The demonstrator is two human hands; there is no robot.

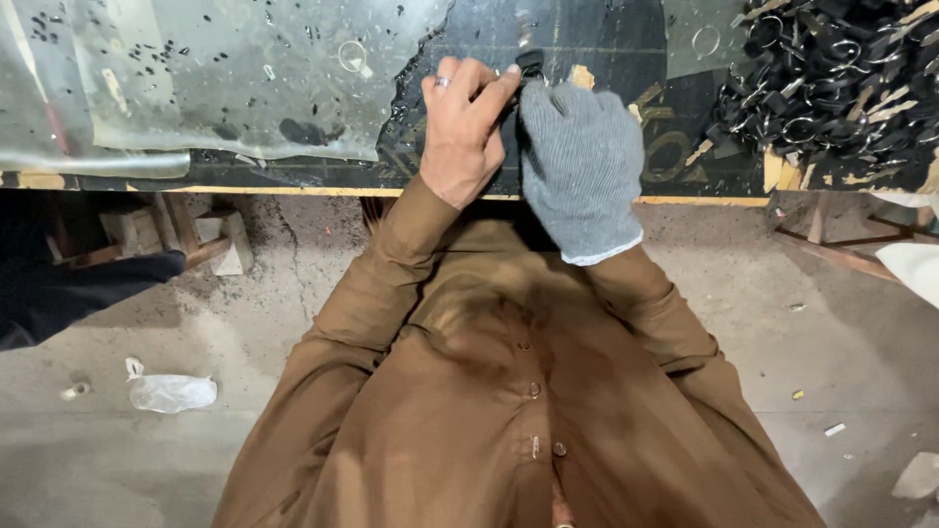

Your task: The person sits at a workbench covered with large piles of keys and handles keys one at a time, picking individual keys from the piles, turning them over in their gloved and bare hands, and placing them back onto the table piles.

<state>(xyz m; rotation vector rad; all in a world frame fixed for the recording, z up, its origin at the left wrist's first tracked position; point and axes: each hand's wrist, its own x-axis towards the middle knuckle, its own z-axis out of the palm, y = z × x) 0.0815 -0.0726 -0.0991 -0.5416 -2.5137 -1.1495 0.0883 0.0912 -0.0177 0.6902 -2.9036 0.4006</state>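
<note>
Black clip (530,63), 1 piece, pinched between bare left hand (464,127) and grey-gloved right hand (579,166) on workbench (293,188).

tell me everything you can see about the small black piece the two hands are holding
The small black piece is dark and mostly hidden. It sits just above the dark worktop, near its front edge. The bare left hand pinches it with thumb and forefinger; the grey-gloved right hand touches it from the other side. Its shape and material cannot be told.
</note>
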